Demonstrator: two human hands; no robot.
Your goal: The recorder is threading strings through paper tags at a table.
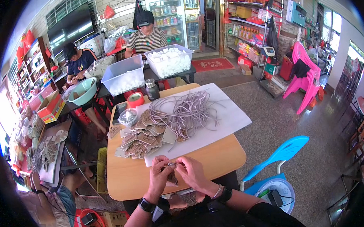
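Observation:
Above the near edge of the wooden table, my left hand [159,172] and my right hand [191,172] meet with fingertips pinched. Between them is a small silvery-white piece [171,164], too small to identify. A brown card piece [172,179] shows just below the fingers, partly hidden by them. Farther off lies a heap of brown and grey cardboard tags [140,143]. Beside it, a tangle of greyish-purple cords [190,113] spreads over a white sheet [233,118]. A small clear bowl [128,117] with tiny silvery parts stands left of the cords.
A red tape roll [135,100] and a dark flask [152,91] stand at the table's far edge. Beyond are plastic tubs [123,77] of white pieces and two people at work. A blue chair [279,156] is close on the right; another person sits at lower left.

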